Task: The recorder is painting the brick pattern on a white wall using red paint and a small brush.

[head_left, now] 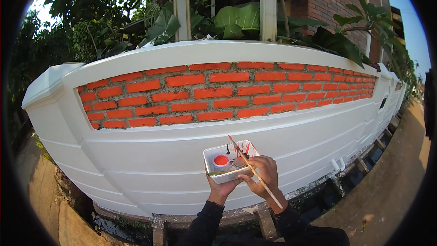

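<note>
white wall point(195, 148). brick panel point(223, 92) set into it, orange-red. white tub point(225, 178), held before wall. left hand point(223, 187), clamped around tub's underside. right hand point(266, 172), thumb and fingers clamped on brush point(255, 171). brush, red-tipped, slanting over tub. paint cup point(221, 160), orange-red, inside tub.

Left hand point(221, 188): at lower centre, its fingers under the white tray point(224, 178) are hidden.
Dark sleeves point(202, 222): cut by the lower edge.
White posts point(268, 9): at upper centre, tops cut off.
Dark shape point(429, 105): at right rim, kind unclear.
</note>
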Demonstrator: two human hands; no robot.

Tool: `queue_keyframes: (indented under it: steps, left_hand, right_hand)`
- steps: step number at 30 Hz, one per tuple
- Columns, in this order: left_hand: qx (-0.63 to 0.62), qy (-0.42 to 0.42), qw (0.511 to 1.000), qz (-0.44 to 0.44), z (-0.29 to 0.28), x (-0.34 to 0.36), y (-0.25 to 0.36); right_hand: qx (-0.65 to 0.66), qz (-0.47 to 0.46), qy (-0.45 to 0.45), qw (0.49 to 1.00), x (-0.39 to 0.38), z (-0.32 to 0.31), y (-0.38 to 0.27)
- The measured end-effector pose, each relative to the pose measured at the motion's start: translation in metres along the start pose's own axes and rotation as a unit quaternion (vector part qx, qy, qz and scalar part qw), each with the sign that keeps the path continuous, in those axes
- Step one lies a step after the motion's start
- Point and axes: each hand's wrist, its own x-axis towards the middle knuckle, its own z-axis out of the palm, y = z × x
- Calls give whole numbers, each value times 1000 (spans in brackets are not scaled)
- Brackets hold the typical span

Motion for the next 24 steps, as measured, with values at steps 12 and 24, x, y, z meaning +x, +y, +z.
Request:
queue_keyframes:
  steps: [12,24]
  left_hand:
    - [150,-2,989,0,7,-1,-6]
    - [10,-39,999,-28,12,0,10]
  right_hand:
    - [21,22,-46,998,-10,-17,3]
    - [-117,-25,240,963,86,-179,25]
